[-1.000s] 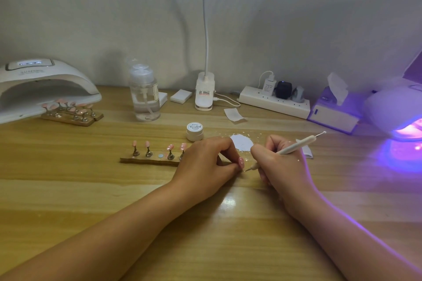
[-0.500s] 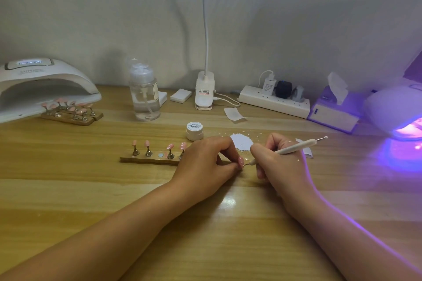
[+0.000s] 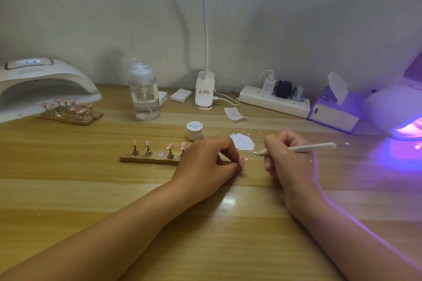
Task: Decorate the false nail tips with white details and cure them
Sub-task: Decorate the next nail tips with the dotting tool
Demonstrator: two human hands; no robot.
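Broadly, the wooden table [image 3: 68, 189] fills the lower view. At its far left stands a white curing lamp [image 3: 41, 89], unlit inside, with a second holder [image 3: 70, 116] of pink tips lying at its mouth. At the far right another curing lamp [image 3: 397, 112] glows violet and throws purple light across the wood. Between them, along the wall, stand a clear pump bottle [image 3: 144, 96], a white clip lamp [image 3: 204, 91], a power strip [image 3: 274, 100] and a tissue box [image 3: 335, 114].

Nearer, the left hand [image 3: 205, 162] rests on the table with its fingers curled, thumb and forefinger pinching a false nail tip [image 3: 241, 162]. That tip is glossy pale pink and seems to carry faint white dots; how it is mounted is hidden by the fingers. The right hand [image 3: 287, 159] grips a white dotting pen [image 3: 308, 147] in a writing hold, its front end at the edge of a white paper patch [image 3: 242, 141], apart from the held tip.

Just left of the left hand lies a wooden holder strip [image 3: 148, 159] with four pink tips upright on metal pegs and one bare round disc between them. Behind it sits a small white gel jar [image 3: 194, 130], lid on.
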